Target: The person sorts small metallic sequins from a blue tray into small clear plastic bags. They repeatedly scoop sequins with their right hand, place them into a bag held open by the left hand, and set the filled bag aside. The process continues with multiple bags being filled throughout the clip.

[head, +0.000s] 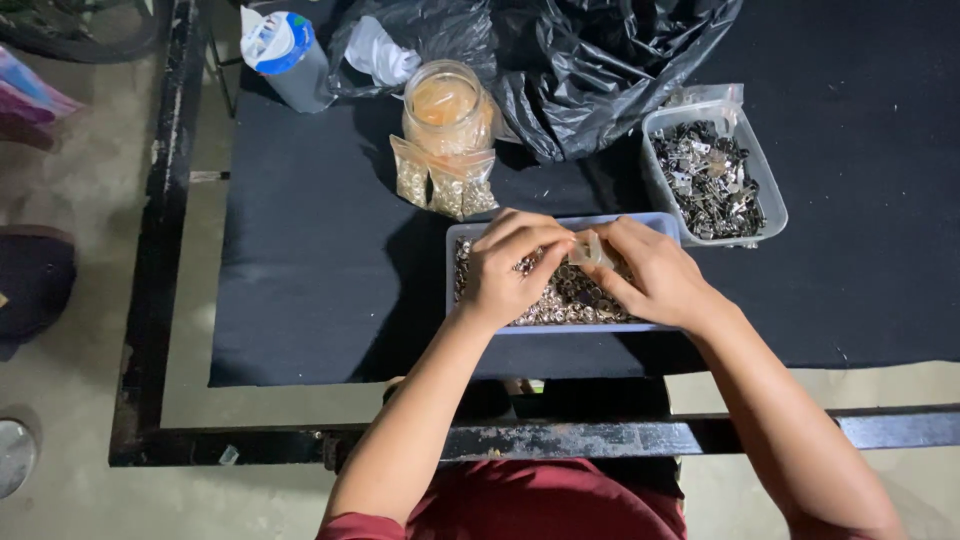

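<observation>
Both hands pinch a small clear pouch [588, 250] over shiny rings [560, 300].

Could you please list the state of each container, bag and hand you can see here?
Blue tray: open, holding small metal rings.
Clear tub: open, filled with dark metal parts.
Glass jar: upright, no lid visible.
Packets: filled, leaning on the jar.
Small clear bag: pinched between both hands.
Black plastic bag: crumpled.
Left hand: fingers closed over the tray.
Right hand: gripping the small bag.

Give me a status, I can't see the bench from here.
Left hand pinching small metal rings over blue tray. Right hand holding small clear bag. Packed bags and jar behind, apart.
</observation>
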